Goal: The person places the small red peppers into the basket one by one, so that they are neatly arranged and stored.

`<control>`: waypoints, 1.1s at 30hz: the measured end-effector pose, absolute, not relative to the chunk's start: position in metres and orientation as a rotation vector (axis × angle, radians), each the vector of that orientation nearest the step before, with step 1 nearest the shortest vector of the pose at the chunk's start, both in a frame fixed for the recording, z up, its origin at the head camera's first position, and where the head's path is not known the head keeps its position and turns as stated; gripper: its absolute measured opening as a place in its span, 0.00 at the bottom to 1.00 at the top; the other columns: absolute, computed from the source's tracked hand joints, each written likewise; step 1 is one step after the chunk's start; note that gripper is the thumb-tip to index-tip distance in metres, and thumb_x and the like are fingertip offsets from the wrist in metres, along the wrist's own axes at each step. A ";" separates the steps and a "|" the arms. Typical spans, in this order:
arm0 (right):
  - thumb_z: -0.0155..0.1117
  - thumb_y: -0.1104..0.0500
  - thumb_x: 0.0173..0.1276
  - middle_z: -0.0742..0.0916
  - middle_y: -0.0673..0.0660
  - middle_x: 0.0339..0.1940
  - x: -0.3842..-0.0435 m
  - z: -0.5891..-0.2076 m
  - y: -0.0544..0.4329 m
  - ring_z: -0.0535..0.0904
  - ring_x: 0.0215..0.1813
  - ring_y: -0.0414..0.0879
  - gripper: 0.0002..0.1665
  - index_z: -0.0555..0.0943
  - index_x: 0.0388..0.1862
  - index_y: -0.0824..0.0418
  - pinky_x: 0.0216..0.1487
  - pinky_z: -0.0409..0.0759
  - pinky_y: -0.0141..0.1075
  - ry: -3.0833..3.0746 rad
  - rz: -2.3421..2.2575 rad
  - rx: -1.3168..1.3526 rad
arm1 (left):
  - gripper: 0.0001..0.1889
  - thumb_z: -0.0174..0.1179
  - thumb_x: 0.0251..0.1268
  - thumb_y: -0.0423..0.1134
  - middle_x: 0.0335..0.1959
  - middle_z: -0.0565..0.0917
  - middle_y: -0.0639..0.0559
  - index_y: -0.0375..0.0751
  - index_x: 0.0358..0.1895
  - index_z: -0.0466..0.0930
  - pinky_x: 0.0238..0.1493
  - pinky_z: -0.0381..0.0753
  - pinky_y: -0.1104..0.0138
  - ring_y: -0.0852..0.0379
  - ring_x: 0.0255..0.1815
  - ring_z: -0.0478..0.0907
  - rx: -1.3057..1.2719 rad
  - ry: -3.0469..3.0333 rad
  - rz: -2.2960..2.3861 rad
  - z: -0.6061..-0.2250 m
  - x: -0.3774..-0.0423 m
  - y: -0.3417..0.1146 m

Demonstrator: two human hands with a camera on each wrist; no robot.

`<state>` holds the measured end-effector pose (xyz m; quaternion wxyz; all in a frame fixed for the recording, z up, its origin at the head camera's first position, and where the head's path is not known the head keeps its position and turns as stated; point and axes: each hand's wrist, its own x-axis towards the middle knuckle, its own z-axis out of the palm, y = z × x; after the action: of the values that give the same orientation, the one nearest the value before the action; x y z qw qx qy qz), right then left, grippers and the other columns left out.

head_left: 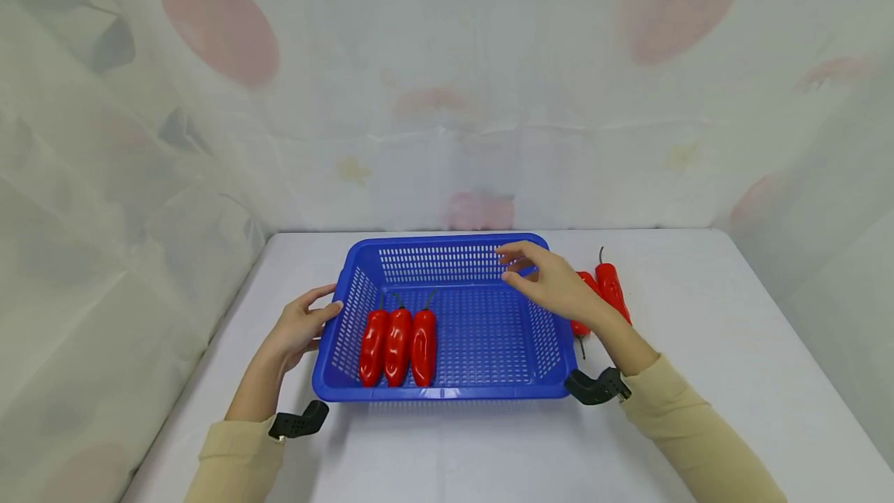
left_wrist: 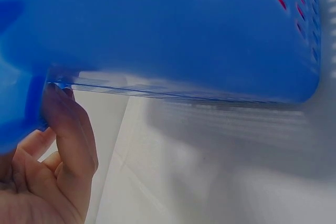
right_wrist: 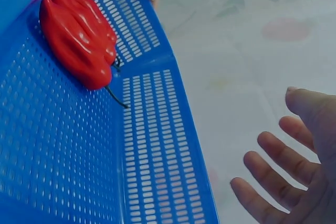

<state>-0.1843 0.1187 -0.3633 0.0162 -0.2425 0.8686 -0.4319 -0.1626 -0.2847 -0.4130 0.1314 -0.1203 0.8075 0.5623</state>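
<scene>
A blue plastic basket (head_left: 482,332) with slotted walls stands on the table, and three red chili peppers (head_left: 398,344) lie side by side in its left half, stems pointing away. My left hand (head_left: 302,328) grips the left rim, thumb on top and fingers beneath; the left wrist view shows those fingers (left_wrist: 73,135) curled up under the edge. Over the right end of the basket hovers my right hand (head_left: 552,282), holding nothing. Its fingers (right_wrist: 273,166) are spread apart in the right wrist view, beside the basket's wall.
More red chili peppers (head_left: 611,286) lie on the white table (head_left: 712,348) right of the basket, partly hidden behind my right hand and forearm. A patterned pale cloth (head_left: 433,138) hangs behind the table and along both sides.
</scene>
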 end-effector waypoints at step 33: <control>0.53 0.41 0.66 0.76 0.44 0.59 -0.263 -0.477 0.272 0.73 0.55 0.45 0.27 0.65 0.64 0.39 0.45 0.81 0.44 3.095 -1.469 -0.256 | 0.31 0.54 0.65 0.49 0.46 0.80 0.37 0.49 0.70 0.56 0.36 0.83 0.57 0.51 0.33 0.83 -0.334 2.364 1.624 -0.415 -0.162 -0.286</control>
<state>-0.2631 0.2717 -0.4768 -0.1466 -0.0738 0.8912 -0.4229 -0.1619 -0.2857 -0.4150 0.1270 -0.1147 0.8121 0.5579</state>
